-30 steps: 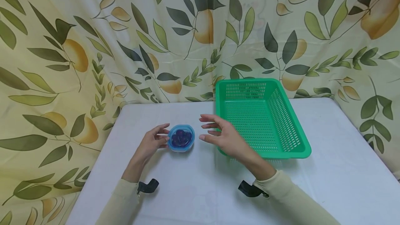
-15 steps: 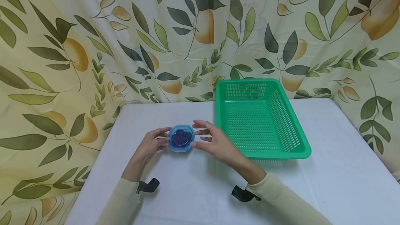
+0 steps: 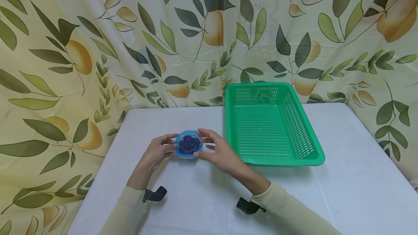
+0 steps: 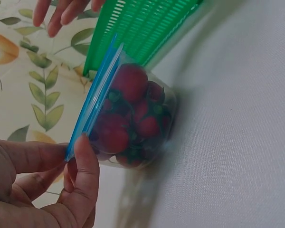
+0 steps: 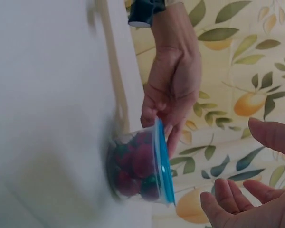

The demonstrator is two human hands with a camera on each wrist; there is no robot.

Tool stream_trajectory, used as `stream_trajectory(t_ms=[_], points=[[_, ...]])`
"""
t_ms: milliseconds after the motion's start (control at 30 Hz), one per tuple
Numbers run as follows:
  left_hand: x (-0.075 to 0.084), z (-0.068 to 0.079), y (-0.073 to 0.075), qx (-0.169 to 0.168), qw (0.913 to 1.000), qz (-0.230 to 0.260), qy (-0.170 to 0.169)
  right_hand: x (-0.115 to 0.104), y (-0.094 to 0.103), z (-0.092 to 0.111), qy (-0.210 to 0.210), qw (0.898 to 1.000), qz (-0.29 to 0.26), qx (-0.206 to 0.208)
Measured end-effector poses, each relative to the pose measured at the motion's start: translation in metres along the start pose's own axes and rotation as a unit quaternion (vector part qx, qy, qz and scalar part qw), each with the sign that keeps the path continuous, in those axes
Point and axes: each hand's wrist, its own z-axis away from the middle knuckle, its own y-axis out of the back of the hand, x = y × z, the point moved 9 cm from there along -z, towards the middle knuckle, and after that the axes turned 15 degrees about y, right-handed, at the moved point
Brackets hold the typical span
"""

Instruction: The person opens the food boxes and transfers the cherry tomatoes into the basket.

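Off-white curtain printed with leaves and fruit (image 3: 209, 6) behind, white cloth-covered table (image 3: 196, 198) below: no change we could see. Perforated green plastic basket (image 3: 261, 130) sat at the right, same spot.

What changed: the right hand (image 3: 219, 151) had come left, off the basket's near-left edge, up to the container. Its fingers were loosely spread and grasped nothing; the head view overlapped them with the far side, but both wrist views showed a gap (so no contact we'd sign off on). The left hand (image 3: 158, 151) had held position, thumb and fingers pinching the lid edge.

The clear, round-cornered plastic container (image 4: 170, 102) stood upright on the table, left of the basket, between our two hands, essentially unmoved. Flat blue plastic lid (image 5: 164, 164) was still on. Inside: round red tomatoes with green stems (image 4: 111, 133).

For the job, we read that as a second hand joining at the container, with no lift or lid removal done yet.
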Motion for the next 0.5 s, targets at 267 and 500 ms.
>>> stream_trajectory(t_ms=[267,500], points=[[-0.001,0.0,0.001,-0.003,1.0,0.002,-0.002,0.01,-0.01,0.002,-0.008,1.0,0.005,0.012],[-0.002,0.001,0.002,0.0,1.0,-0.001,-0.002,0.021,-0.017,0.003,0.009,0.999,0.022,0.034]])
